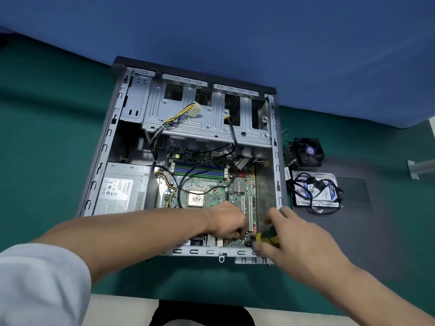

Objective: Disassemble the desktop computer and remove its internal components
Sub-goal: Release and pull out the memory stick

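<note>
Computer case (117, 128) lies open on a green table (47, 114). Right hand (294, 234) grips a screwdriver (267, 238) at the motherboard's (211, 184) near corner; left hand (229, 222) curls beside the tip, contents unclear. A slip could gouge the board.

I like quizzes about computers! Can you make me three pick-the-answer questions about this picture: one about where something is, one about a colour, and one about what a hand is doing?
1. Where does the hard drive lie?
A. inside the case
B. on the mat right of the case
C. on the power supply

2. What colour is the screwdriver handle?
A. red
B. white
C. yellow and dark

3. What is the right hand doing?
A. gripping the screwdriver
B. lying flat
C. holding the fan

Answers: B, it sits outside beside the fan; C, yellow shows between the fingers; A, fingers curl round the handle.
</note>
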Available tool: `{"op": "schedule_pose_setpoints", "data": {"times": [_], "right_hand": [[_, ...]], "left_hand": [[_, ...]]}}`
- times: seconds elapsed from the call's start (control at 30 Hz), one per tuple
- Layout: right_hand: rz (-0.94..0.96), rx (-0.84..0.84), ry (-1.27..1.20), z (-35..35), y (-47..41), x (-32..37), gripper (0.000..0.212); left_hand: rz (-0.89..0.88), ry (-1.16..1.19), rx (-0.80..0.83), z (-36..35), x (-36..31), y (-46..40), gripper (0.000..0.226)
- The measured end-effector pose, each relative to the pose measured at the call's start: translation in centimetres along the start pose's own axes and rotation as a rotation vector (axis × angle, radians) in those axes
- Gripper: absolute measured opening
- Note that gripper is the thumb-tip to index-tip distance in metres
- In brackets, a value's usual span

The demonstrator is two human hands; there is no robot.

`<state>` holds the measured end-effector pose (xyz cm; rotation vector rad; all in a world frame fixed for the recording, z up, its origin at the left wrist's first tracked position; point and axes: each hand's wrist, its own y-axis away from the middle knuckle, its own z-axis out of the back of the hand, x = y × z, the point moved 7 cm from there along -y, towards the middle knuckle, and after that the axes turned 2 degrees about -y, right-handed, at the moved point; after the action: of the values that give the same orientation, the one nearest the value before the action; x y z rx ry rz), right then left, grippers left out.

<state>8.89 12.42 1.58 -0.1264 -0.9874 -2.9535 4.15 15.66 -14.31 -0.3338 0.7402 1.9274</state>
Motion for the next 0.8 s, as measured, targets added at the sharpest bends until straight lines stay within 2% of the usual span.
{"op": "schedule_pose_setpoints", "data": {"times": [0.1, 0.17, 0.33, 0.4, 0.57, 0.63, 0.73, 0.8], "right_hand": [[0.034, -0.05, -0.053, -0.06, -0.07, 0.28, 0.013], [0.077, -0.027, -0.041, -0.21, -0.28, 0.61, 0.02], [0.051, -0.04, 0.024, -0.03, -0.37, 0.21, 0.009], [0.085, -0.025, 0.026, -0.1, -0.41, 0.42, 0.019], [0.108, -0.08, 0.038, 0.37, -0.5, 0.44, 0.009], [0.133, -0.078, 0.05, 0.21, -0.63, 0.55, 0.019], [0.102, -0.116, 0.051, 0.74, -0.69, 0.29, 0.013], [0.155, -0.104, 0.034, 0.48, -0.75, 0.56, 0.011]], "left_hand": [[-0.011, -0.002, -0.004, 0.06, -0.05, 0.01, 0.012], [-0.014, -0.002, -0.007, 0.13, -0.06, 0.05, 0.014], [-0.012, 0.004, -0.003, 0.1, -0.15, 0.08, 0.013], [-0.012, 0.005, 0.002, 0.09, -0.09, 0.08, 0.014], [-0.016, -0.007, 0.021, -0.33, -0.01, 0.03, 0.011], [-0.012, 0.0, 0.026, -0.37, 0.12, 0.07, 0.013], [-0.006, -0.014, 0.031, -0.5, 0.04, 0.14, 0.011], [-0.014, -0.026, 0.03, -0.66, -0.07, 0.15, 0.012]]}}
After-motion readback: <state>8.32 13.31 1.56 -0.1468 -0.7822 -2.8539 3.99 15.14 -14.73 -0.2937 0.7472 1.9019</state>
